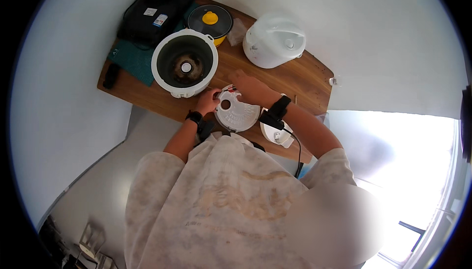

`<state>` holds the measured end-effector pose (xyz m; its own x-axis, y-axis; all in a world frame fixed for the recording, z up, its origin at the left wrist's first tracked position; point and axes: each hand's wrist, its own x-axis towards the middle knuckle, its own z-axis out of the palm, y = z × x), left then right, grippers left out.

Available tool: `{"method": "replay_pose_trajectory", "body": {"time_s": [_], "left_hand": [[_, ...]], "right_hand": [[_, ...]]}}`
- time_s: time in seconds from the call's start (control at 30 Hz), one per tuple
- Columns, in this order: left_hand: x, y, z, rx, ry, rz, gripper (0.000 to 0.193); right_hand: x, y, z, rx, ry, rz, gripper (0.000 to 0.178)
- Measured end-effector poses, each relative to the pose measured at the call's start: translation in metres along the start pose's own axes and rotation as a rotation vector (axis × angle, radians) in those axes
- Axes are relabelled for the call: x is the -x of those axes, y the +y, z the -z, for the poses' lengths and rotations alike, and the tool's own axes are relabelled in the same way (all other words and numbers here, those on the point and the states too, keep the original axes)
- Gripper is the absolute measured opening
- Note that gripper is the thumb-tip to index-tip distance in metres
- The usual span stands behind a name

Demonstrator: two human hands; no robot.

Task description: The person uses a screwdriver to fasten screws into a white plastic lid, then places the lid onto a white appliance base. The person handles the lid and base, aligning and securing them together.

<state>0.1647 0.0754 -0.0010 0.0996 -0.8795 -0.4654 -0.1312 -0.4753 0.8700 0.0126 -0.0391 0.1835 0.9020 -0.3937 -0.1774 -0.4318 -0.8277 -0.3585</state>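
Observation:
A round white ribbed plastic part [238,114] with a hole near its middle lies on the wooden table [275,79]. My left hand [208,102] grips its left edge. My right hand [250,85] rests on its far edge, fingers curled near small red and black wires at the rim. Both wrists wear black bands with small black devices. Just beyond my left hand stands an open white cooker body [185,63] with a dark inside and a round knob at its bottom.
A white domed cooker [273,40] stands at the back right. A black lid with a yellow knob [210,20] and a black bag [156,11] lie at the back left on a teal mat [133,58]. A white piece [276,134] sits near the front edge.

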Motion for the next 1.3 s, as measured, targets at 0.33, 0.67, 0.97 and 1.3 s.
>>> {"method": "replay_pose_trajectory", "body": {"time_s": [0.33, 0.67, 0.97, 1.3], "left_hand": [[0.006, 0.003, 0.000, 0.020, -0.015, -0.022, 0.044], [0.005, 0.010, -0.003, -0.060, 0.005, -0.071, 0.043], [0.003, 0.007, -0.005, -0.029, -0.023, -0.009, 0.043], [-0.002, 0.003, -0.003, -0.073, -0.040, -0.074, 0.046]], "right_hand": [[-0.008, -0.005, -0.006, 0.068, -0.025, 0.056, 0.031], [-0.010, -0.017, 0.005, 0.061, -0.003, -0.211, 0.034], [-0.010, 0.005, 0.003, 0.188, -0.113, 0.190, 0.031], [-0.016, -0.022, 0.011, 0.122, 0.017, -0.470, 0.036]]}}
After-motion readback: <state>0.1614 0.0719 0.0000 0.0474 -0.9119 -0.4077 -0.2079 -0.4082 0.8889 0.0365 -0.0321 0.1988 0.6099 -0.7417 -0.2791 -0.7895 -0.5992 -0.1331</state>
